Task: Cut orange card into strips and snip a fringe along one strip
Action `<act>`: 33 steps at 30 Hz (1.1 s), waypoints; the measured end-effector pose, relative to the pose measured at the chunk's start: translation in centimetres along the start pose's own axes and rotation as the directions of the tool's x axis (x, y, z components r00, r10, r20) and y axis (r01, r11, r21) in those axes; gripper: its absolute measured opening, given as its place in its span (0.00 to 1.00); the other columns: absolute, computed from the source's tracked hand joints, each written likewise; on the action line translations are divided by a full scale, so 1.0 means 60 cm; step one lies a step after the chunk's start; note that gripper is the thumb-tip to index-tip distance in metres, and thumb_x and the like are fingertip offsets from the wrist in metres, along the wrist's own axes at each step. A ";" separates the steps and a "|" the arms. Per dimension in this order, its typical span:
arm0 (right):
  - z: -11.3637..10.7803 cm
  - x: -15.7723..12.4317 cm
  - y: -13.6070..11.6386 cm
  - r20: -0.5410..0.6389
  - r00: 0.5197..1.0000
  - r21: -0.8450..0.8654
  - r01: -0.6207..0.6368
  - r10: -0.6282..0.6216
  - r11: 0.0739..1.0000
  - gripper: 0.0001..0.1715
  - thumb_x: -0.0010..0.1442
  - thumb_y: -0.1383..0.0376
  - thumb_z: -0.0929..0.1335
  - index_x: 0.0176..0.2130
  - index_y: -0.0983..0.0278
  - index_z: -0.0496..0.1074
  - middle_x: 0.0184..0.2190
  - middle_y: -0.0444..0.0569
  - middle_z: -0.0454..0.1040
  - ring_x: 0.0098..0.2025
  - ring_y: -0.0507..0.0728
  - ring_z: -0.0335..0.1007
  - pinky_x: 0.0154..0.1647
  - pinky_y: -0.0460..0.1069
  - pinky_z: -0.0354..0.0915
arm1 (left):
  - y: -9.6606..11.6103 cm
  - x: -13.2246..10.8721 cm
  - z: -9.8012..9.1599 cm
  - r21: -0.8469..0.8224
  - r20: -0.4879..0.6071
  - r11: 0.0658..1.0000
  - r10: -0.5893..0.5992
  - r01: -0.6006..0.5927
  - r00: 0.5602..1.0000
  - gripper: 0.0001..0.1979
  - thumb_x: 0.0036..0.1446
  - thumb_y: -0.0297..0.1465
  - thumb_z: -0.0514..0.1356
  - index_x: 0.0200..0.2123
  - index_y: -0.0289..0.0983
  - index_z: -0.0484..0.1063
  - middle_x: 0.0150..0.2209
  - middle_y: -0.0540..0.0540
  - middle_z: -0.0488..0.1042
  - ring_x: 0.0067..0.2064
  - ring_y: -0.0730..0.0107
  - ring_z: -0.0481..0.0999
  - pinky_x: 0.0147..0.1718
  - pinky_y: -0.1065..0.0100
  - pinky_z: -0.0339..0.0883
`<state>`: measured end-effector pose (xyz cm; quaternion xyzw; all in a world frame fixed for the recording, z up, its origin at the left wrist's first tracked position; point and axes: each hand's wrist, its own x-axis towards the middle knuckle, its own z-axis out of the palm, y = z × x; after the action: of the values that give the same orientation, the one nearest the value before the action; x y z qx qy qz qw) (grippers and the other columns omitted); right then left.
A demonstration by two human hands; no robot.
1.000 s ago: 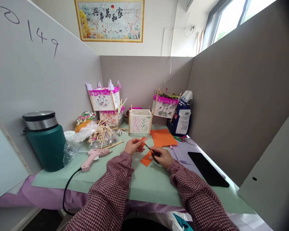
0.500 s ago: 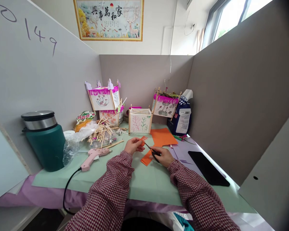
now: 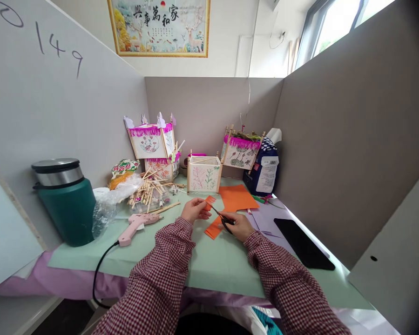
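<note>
Gray walls (image 3: pixel 209 111) stand around a green mat (image 3: pixel 216 274) on a desk. Two arms in red checked sleeves (image 3: pixel 160 274) come in from the bottom. The elbows are far apart and the arms lean in, so the hands meet just above the middle of the mat.

The newest thing to see is a row of thin snips at the end of an orange strip (image 3: pixel 210 201). It looks like a little comb. The left hand (image 3: pixel 195 209) has hold of that strip. Its thumb and left fingers (image 3: pixel 203 210) pinch shut on it, and the comb end sticks out past them.

The right hand (image 3: pixel 236 226) holds black scissors (image 3: pixel 221 217). Its right fingers (image 3: pixel 230 222) curl tight around the loops. The blades point at the comb end and stop just beside the left fingers. They look almost closed, but they are too thin to tell for sure.

Below the scissors lies more orange paper (image 3: pixel 213 229). It is hard to tell if it joins the strip. Past the right fingers lies a big orange sheet (image 3: pixel 238 197). Past the left fingers stands a small paper lantern (image 3: pixel 204 179) with leaves drawn on it. To the left of the left fingers lies a pink glue gun (image 3: pixel 134 223).
</note>
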<state>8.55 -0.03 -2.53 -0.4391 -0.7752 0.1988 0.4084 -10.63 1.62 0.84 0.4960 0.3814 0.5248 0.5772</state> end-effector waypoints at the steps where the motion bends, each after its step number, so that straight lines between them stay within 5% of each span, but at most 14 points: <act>1: 0.000 0.000 0.000 -0.002 1.000 -0.001 -0.002 0.002 1.000 0.24 0.45 0.59 0.70 0.44 0.61 0.72 0.37 0.47 0.76 0.36 0.55 0.71 0.40 0.49 0.66 | 0.000 0.000 0.000 -0.003 0.000 1.000 -0.001 0.001 1.000 0.11 0.48 0.34 0.62 0.30 0.34 0.64 0.25 0.46 0.74 0.22 0.70 0.75 0.20 0.71 0.68; 33: -0.002 0.000 -0.002 -0.018 0.999 -0.039 0.026 -0.027 0.999 0.23 0.46 0.61 0.69 0.45 0.59 0.72 0.40 0.46 0.75 0.38 0.56 0.71 0.39 0.49 0.67 | 0.001 0.000 0.000 -0.011 -0.026 1.000 0.000 0.000 1.000 0.12 0.47 0.35 0.62 0.30 0.34 0.64 0.25 0.46 0.74 0.22 0.71 0.75 0.20 0.71 0.68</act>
<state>8.60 -0.11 -2.38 -0.4387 -0.7807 0.1740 0.4096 -10.61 1.64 0.89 0.4859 0.3860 0.5332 0.5749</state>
